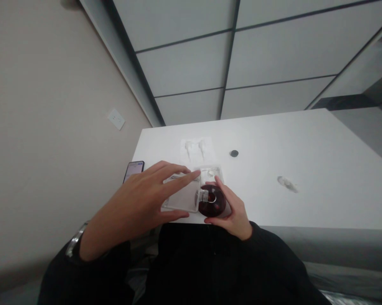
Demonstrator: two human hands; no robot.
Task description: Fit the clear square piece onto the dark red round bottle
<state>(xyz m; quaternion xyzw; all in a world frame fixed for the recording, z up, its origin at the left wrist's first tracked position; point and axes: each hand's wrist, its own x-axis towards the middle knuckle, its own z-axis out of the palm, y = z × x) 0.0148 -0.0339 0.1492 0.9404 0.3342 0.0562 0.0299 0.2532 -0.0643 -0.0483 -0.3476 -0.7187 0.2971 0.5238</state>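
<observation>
- A white table (308, 156) sits below both hands.
- The left hand (143, 195) spreads its fingers over a clear box (182, 201); it's unclear if they grip.
- The right hand (237, 213) wraps its fingers round a brown bottle (214, 207), just beside the box.

A dark disc (234, 153) lies on the white bench (254, 207); from it, white paper (195, 149) lies at nine o'clock, a clear tray (218, 171) at eight, a crumpled scrap (286, 184) at four.

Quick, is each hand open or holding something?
Left hand: fingers spread around a clear box; whether it grips it, I cannot tell.
Right hand: closed around a brown bottle, holding it.
</observation>
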